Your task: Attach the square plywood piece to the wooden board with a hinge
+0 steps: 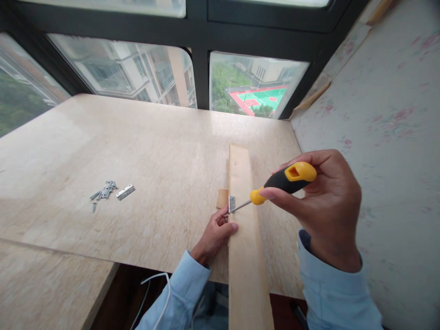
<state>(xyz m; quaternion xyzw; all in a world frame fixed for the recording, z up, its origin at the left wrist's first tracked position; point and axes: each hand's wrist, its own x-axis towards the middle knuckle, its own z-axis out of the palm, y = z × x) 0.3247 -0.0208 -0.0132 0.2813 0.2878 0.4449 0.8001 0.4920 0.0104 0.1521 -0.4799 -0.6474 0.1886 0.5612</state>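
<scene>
A yellow-and-black screwdriver (pixel 287 180) is gripped by its handle in my right hand (pixel 332 201). Its metal shaft slants down to the left, and the tip meets a small silver hinge (pixel 232 204) at the left edge of a long wooden board (pixel 242 256). My left hand (pixel 218 231) pinches that edge just below the hinge, thumb on the top face and fingers at the side. Part of those fingers is hidden by the board. Beside the hinge, a small wooden piece (pixel 222 198) sticks out from the board's left side.
Screws and small hinges (pixel 106 189) lie in a pile on the marble-patterned sill (pixel 165 183), a separate hinge (pixel 125 192) next to them. Dark-framed windows (pixel 202 68) stand behind. A papered wall (pixel 388 137) rises close on the right. A white cable (pixel 167 286) hangs near my left sleeve.
</scene>
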